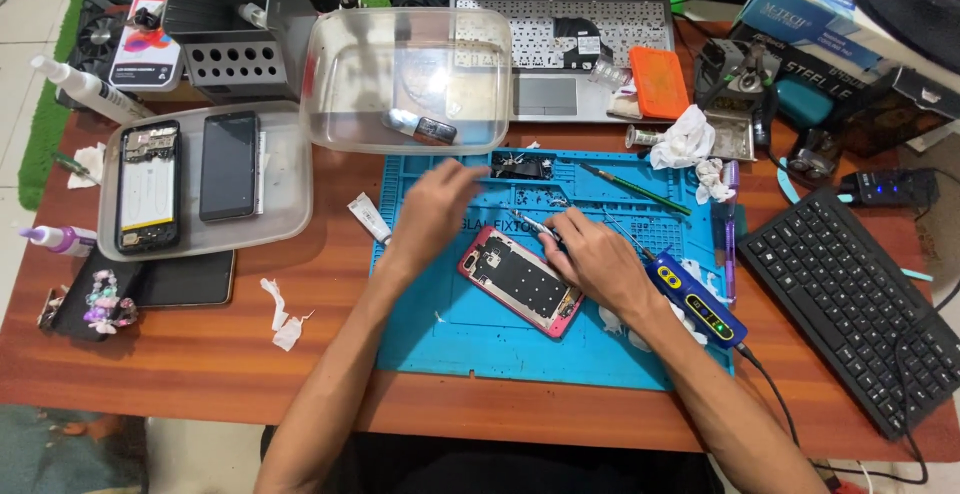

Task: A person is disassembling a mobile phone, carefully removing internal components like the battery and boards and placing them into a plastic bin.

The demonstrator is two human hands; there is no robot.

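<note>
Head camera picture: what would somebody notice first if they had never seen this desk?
Probably the bright blue mat in the middle of the wooden table, with an opened pink phone on it. The right hand holds tweezers over the phone, and the left hand hovers beside it. To the left, a clear tray holds two more phones.

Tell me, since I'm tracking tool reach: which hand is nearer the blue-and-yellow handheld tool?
Right. The right hand lies just beside the tool, on the opened phone; the left hand hovers beyond the phone, farther left.
</note>
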